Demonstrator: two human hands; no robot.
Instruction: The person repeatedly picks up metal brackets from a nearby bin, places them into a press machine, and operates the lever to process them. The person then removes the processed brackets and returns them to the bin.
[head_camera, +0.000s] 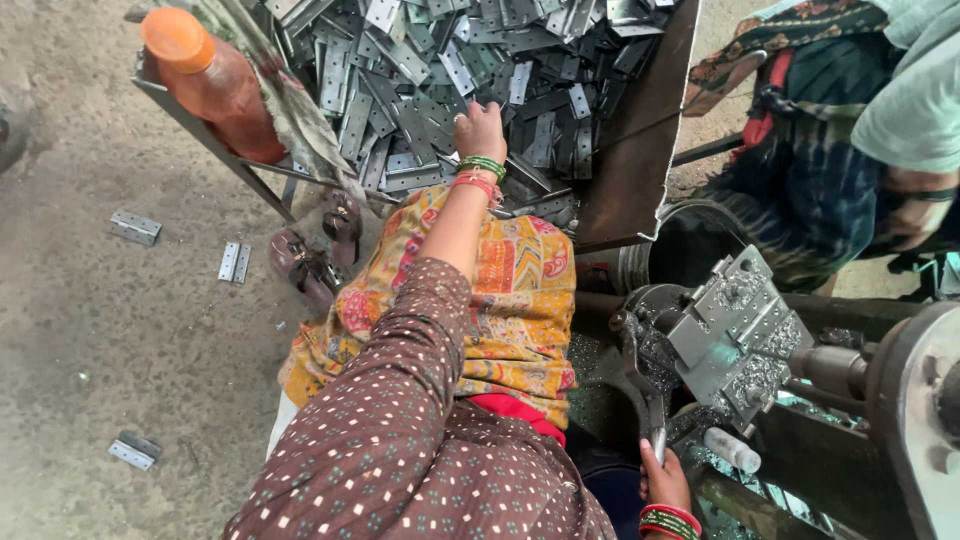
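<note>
A heap of flat grey metal hinge plates fills a rusty metal tray in front of me. My left hand reaches out over my lap and rests knuckles-up on the heap; its fingers curl down among the plates and are hidden. My right hand, at the bottom edge, is closed around the end of a dark machine lever. The lever leads up to a grey metal jig covered in shavings.
A bottle of reddish liquid with an orange cap lies on the tray's left corner. Sandals stand beneath it. Loose hinge plates lie on the concrete floor. Another person sits at the right, beyond the machine.
</note>
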